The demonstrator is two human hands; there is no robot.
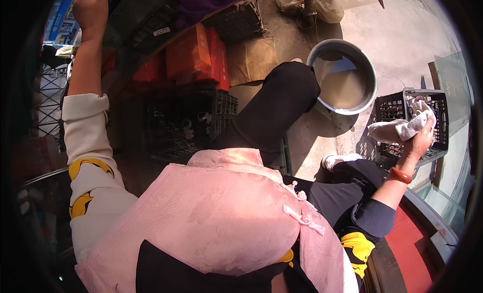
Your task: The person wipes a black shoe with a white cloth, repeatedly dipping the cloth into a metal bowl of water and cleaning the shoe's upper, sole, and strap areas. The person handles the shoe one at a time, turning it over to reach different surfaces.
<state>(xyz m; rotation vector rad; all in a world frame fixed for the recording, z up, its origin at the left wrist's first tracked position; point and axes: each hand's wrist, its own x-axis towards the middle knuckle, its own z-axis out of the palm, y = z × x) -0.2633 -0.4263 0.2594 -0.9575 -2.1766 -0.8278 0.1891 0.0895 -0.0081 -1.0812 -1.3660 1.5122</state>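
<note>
R hand [423, 134] is closed round a wadded white cloth [400, 128], held over the black crate [438, 102] w/ the metal basin [372, 71] of murky water nearby, prob. so drips stay off the floor. L hand [91, 8] is raised high, fingers curled; can't tell what it grips.

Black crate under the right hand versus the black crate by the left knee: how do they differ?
The right crate sits in sunlight beside the metal basin; the left crate lies in shadow below orange boxes. The right hand holds a white cloth over the right crate; the left hand is raised far from the left crate. Both are black lattice plastic.
</note>
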